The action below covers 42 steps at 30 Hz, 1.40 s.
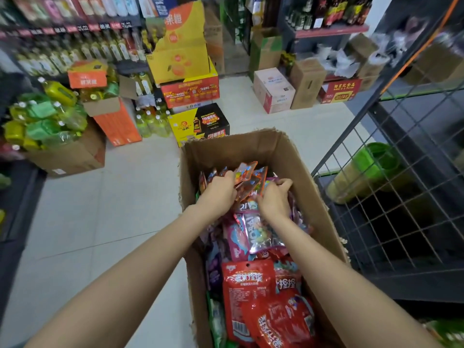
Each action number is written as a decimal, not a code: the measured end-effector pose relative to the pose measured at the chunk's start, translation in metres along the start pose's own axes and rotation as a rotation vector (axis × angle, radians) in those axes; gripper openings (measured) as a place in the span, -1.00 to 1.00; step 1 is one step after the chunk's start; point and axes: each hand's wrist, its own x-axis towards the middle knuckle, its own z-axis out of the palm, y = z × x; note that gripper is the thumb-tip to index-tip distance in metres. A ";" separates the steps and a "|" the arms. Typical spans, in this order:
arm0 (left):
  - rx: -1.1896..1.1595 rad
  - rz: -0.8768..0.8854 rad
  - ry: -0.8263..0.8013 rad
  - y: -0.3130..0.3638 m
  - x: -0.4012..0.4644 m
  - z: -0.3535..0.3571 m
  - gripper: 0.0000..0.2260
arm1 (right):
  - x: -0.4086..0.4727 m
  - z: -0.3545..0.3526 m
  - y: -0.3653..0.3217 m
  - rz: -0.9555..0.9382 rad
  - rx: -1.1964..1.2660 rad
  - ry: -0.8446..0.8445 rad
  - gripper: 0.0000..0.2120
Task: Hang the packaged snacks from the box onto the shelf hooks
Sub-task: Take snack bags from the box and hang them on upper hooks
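Both hands work at the far end of the tall brown cardboard box (296, 156), which stands on the floor beside the black wire grid shelf (391, 187). The left hand (221, 189) curls round a fan of small orange foil snack packets (247, 175); the right hand (275, 194) pinches the same bunch, probably squaring it for hanging. Red snack bags (248, 290) fill the box's near end.

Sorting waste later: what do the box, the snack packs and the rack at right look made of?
Box: brown corrugated cardboard, matte, torn ragged edges. Snack packs: glossy printed plastic film, likely, with glare and crinkles. Rack: dark wire grid, probably painted metal.
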 end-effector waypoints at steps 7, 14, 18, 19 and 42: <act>-0.336 -0.089 0.116 -0.006 -0.015 -0.019 -0.94 | -0.003 -0.002 -0.005 -0.060 0.041 0.047 -0.85; -0.474 -0.087 0.231 -0.014 -0.021 -0.039 -0.89 | -0.009 -0.034 -0.033 -0.052 0.327 -0.063 -0.65; -0.283 0.199 0.147 -0.011 -0.033 -0.043 -0.77 | -0.009 -0.061 -0.044 0.250 1.055 -0.441 -0.46; -0.246 0.258 0.092 -0.014 -0.035 -0.042 -0.75 | -0.011 -0.065 -0.044 0.268 1.132 -0.476 -0.55; 0.261 -0.116 0.024 -0.009 0.002 -0.018 -0.81 | -0.013 -0.068 -0.026 -0.123 0.142 0.076 -0.57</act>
